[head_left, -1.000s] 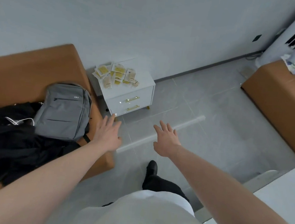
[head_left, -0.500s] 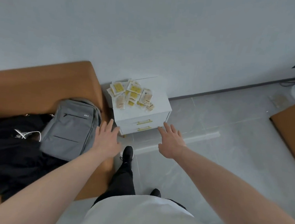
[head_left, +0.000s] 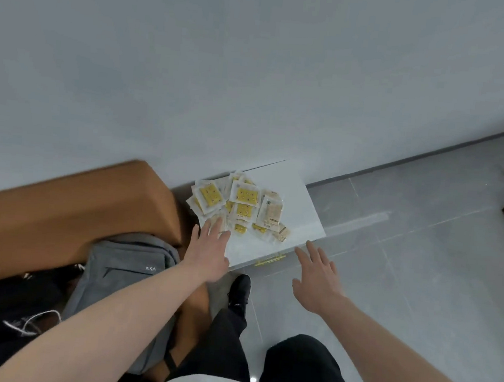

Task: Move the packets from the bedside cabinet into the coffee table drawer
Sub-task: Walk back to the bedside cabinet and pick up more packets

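I stand over the white cabinet (head_left: pixel 293 194), both hands spread wide and holding nothing. My left hand (head_left: pixel 208 254) reaches over the cabinet's near left corner, its fingertips (head_left: pixel 216 224) at the edge of the packets (head_left: pixel 240 203); whether they touch the nearest one I cannot tell. My right hand (head_left: pixel 318 277) hovers off the cabinet's near right corner, above the gold drawer handle (head_left: pixel 270 259), apart from the pile.

The packets lie in a loose, overlapping heap on the left and middle of the cabinet top, close to the wall; the right part of the top is bare. Most show yellow squares under clear wrap, a few are pale beige.

I judge them light, thin and limp, with slick film faces that will slide over one another. A pinch on one would leave the rest behind, so the better hold looks like a scoop: both palms closing on the heap from its left and right edges, fingers sliding under the bottom layer, pressing the stack together so none slips out on the way.

The coffee table drawer is not in view. A grey backpack (head_left: pixel 126 286) lies on the brown sofa (head_left: pixel 69 208) to my left.
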A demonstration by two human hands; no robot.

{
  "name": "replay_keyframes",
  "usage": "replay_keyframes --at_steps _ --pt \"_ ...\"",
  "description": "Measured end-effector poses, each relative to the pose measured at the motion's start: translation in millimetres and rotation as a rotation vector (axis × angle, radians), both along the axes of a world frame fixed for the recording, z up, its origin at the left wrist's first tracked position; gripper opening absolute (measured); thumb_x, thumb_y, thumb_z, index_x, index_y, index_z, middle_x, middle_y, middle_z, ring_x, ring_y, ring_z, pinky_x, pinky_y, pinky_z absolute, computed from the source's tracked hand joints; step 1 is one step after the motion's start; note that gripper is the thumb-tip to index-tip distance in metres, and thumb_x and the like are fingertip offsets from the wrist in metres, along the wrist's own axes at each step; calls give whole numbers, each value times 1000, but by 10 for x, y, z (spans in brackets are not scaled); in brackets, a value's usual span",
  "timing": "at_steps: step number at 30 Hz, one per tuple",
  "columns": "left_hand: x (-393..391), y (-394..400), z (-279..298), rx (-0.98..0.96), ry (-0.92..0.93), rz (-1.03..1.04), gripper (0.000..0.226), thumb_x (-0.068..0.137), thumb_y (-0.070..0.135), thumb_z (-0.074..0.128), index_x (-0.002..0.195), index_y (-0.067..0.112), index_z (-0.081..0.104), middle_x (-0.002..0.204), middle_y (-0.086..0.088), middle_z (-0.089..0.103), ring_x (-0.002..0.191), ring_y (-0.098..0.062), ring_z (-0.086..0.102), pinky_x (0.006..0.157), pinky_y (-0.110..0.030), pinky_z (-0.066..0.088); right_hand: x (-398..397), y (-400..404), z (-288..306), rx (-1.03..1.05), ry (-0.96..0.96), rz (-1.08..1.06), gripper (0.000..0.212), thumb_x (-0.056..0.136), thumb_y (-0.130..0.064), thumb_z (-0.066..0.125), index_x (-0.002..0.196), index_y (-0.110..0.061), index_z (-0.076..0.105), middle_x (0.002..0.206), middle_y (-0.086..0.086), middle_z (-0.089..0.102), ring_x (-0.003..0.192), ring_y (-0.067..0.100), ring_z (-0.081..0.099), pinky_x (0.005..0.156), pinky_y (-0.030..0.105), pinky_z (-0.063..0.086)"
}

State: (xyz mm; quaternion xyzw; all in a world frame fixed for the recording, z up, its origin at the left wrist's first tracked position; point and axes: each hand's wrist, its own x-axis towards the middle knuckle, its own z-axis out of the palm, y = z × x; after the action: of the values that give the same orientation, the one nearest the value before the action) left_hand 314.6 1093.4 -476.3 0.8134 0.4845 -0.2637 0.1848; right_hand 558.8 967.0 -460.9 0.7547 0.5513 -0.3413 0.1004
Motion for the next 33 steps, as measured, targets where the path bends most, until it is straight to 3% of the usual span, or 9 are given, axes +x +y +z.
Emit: replay_keyframes --at_steps 10,15,20,26,29,33 --pt "438 1144 -1300 -32 -57 10 84 98 39 57 164 20 10 171 -10 -17 158 -37 -9 129 -54 6 179 978 -1175 -55 114 -141 78 103 -25 51 166 -27 7 174 -3 -6 161 25 -1 128 41 15" --pt "682 1473 -1960 19 -77 -45 108 89 28 69 164 22 -8 166 -8 -35 157 -37 -19 128 -55 7 244 1487 -1946 20 192 -304 77 102 -32 58 165 -24 15 171 -1 14 155 26 23 122 41 30" --pt "753 1555 -2491 37 -54 -65 117 88 26 70 162 24 -21 164 -9 -40 155 -38 -24 129 -56 5 170 1812 -2577 70 240 -510 85 95 -36 70 161 -21 19 160 2 34 143 29 40 111 44 43" --pt "653 1447 -2792 78 -160 -63 96 98 25 58 164 28 -12 172 -3 -19 159 -32 -12 129 -50 14 74 2017 -2914 131 233 -717 85 87 -22 77 156 -19 26 145 6 46 131 31 48 101 45 51" --pt "613 1427 -2825 103 -196 -76 93 99 30 63 164 33 -4 174 1 -7 160 -29 -3 128 -47 21 97 2115 -2944 87 260 -809 77 85 -14 76 148 -21 32 130 6 58 120 31 56 87 46 57" --pt "587 1470 -2799 79 -254 -78 86 100 34 65 164 37 8 173 6 10 159 -24 11 123 -46 33 222 2074 -2912 117 292 -900 37 92 -14 69 122 -23 49 107 -1 65 87 22 66 63 36 57"
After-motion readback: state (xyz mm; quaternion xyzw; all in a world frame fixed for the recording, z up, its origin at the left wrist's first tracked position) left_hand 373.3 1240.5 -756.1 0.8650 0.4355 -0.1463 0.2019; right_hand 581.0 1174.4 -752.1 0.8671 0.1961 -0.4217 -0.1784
